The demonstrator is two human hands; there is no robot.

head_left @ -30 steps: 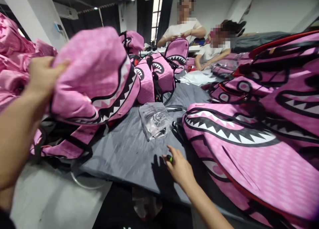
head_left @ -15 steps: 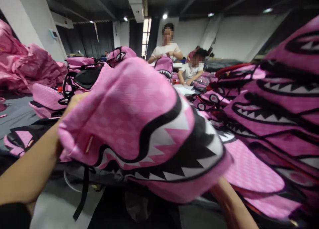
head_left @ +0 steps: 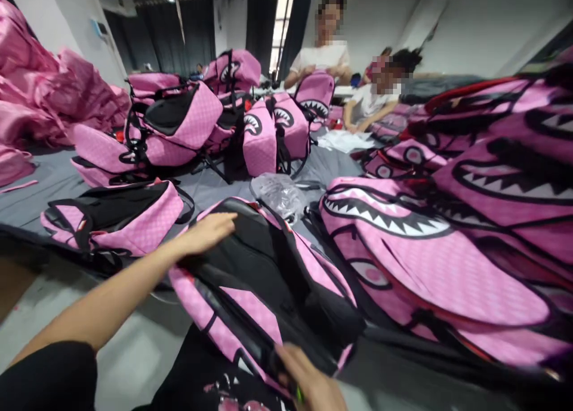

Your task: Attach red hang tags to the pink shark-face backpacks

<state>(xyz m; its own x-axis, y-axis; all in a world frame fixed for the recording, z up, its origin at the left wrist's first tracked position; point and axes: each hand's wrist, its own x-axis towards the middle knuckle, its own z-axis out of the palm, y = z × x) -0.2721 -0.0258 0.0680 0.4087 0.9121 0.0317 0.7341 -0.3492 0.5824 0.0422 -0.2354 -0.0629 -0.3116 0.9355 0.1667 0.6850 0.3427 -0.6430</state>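
Note:
A pink backpack with a black padded back and straps lies in front of me, strap side up, at the table's near edge. My left hand rests on its upper left part, fingers stretched out over the black panel. At its lower edge, my right hand is blurred, with the fingers curled. Something dark with a bit of green shows by those fingers; I cannot make out what it is. The shark-mouth front of this backpack faces down, out of sight.
Pink shark-mouth backpacks are stacked on the right. More backpacks stand at the back left, and another backpack lies nearer. A clear plastic bag sits beyond mine. Two people work across the table.
The backpack was held up with its shark-mouth front toward me; now it lies lower, turned over with its straps up. My left hand has come into sight on top of it.

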